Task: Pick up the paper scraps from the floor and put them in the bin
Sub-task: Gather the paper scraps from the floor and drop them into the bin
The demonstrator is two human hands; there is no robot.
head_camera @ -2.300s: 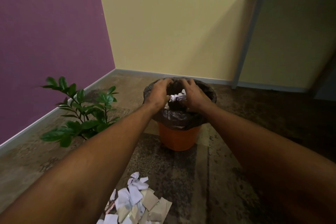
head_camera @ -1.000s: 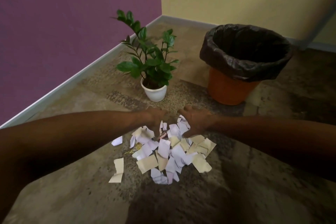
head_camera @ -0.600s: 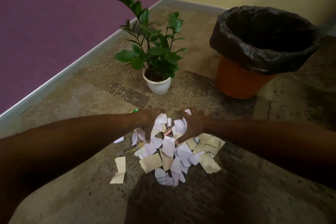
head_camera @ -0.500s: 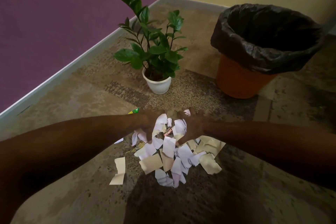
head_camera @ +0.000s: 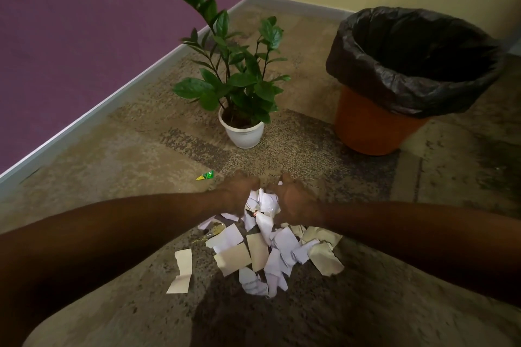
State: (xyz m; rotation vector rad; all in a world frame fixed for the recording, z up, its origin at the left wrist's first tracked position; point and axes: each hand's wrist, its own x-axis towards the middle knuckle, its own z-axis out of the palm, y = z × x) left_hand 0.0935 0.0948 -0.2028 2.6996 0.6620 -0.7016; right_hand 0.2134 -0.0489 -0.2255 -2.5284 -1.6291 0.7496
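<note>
Nearest, at 6 o'clock of the view, the paper scraps lie in a loose heap on the speckled floor, white and tan pieces overlapping; one tan strip lies apart at the heap's 9 o'clock. Both bare forearms reach in from the lower corners and meet at the heap's far edge. The left hand and the right hand are cupped toward each other, close together, pressing a crumpled bunch of white scraps between them; the fingertips curl under and are hidden, so how firm the hold is cannot be told. The bunch hangs just above the rest of the heap, some pieces trailing down into it. At 10 o'clock from the hands, a small green and yellow wrapper lies alone on the floor. Farther, at 12 o'clock, a leafy plant in a white pot stands upright. At 2 o'clock stands the orange bin, lined with a black bag folded over its rim, well apart from the heap. Purple and yellow walls meet behind.
</note>
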